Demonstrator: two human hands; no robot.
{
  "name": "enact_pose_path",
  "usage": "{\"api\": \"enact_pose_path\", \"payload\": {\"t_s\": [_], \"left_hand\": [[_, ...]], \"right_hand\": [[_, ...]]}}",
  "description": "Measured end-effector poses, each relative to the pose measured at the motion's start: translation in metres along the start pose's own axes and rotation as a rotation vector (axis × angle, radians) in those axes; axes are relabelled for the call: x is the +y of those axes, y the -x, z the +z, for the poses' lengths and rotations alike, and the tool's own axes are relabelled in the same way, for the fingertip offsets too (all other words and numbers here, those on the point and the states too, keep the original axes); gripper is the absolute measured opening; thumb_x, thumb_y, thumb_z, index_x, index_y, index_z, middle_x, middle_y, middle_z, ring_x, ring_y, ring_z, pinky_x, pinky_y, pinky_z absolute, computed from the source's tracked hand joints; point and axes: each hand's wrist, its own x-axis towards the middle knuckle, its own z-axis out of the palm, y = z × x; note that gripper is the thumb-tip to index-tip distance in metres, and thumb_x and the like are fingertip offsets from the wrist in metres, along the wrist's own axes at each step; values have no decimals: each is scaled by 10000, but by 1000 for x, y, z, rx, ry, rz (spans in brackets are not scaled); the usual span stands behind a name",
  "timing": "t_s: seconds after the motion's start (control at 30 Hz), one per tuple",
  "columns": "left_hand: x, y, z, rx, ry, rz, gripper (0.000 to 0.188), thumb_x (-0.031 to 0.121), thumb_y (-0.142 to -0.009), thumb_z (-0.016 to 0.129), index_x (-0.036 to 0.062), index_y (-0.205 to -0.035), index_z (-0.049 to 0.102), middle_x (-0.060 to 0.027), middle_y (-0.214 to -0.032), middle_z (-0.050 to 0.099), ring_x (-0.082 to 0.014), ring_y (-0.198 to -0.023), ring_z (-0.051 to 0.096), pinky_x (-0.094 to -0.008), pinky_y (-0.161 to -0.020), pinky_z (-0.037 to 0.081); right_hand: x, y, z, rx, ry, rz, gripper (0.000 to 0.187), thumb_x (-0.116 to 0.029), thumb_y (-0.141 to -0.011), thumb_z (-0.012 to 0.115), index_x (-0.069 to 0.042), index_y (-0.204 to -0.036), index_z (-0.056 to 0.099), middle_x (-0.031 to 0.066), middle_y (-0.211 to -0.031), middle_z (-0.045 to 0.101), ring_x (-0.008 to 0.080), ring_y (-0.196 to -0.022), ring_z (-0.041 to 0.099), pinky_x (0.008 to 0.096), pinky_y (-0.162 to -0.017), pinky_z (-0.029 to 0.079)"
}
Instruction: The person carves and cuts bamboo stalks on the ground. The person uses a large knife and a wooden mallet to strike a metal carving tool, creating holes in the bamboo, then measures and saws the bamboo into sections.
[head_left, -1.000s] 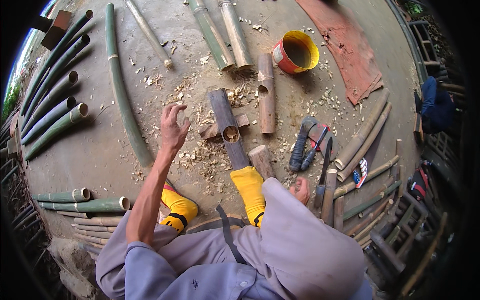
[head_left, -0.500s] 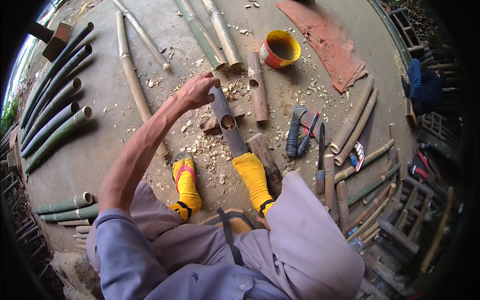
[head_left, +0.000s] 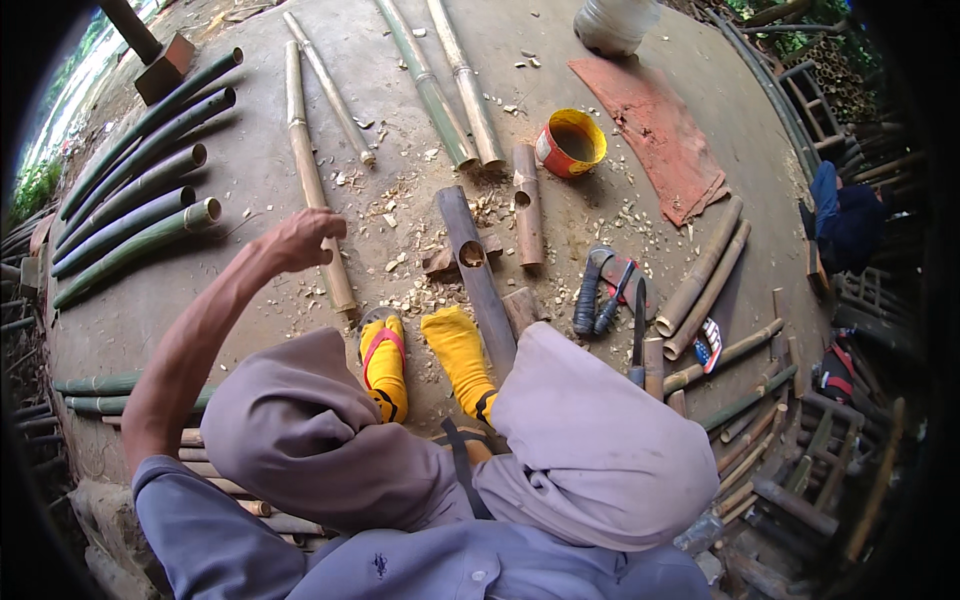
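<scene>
My left hand (head_left: pixel 305 240) hangs in the air over the ground at left, near a long tan bamboo pole (head_left: pixel 318 205). Its fingers are loosely bent and apart, with nothing seen in them. In front of me a dark bamboo piece (head_left: pixel 490 310) with a round hole cut in its side rests tilted over a wood block (head_left: pixel 440 262), its near end by my right leg. Beside it on the right lies a shorter brown bamboo piece (head_left: pixel 528 235), also with a hole. My right hand is out of view.
Wood chips cover the ground around a red and yellow bucket (head_left: pixel 572 143). Right of my feet lie a curved dark-handled tool (head_left: pixel 588 295) and a long blade (head_left: pixel 639 325). Green bamboo poles (head_left: pixel 140 240) line the left; a reddish sheet (head_left: pixel 650 140) lies far right.
My left hand has moved left, away from the dark bamboo's far end. My right foot has shifted left, off the bamboo's near end. The bit of right hand by my knee is now hidden.
</scene>
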Motion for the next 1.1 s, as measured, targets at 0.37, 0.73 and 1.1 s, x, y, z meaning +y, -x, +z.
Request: {"api": "enact_pose_path", "payload": {"t_s": [0.37,0.73,1.1], "left_hand": [[25,-45,96,477,230,-236,605,119,-687,732,72,-1234,478,-162,-1174,508,-349,-1124,497,-427,-984,425],[-57,-44,228,640,656,-1004,799,168,-676,774,14,-1350,373,-257,-1221,498,-409,-1116,527,-456,-959,447],[88,-128,-32,728,506,345,988,545,-642,801,189,-1442,343,-144,-1389,464,-303,-1296,440,-526,-1105,338]], "right_hand": [[-34,32,-86,-114,358,122,773,-287,-712,758,-57,-1336,364,312,-884,637,502,-879,611,543,-803,481],[-178,8,-235,0,1334,77,1041,-114,-529,880,-104,-1419,341,248,-912,647,430,-871,633,478,-794,509],[-384,-81,-180,625,1968,-846,581,33,-736,609,-180,-1275,565,120,-1024,624,247,-1058,556,396,-922,400]]}}
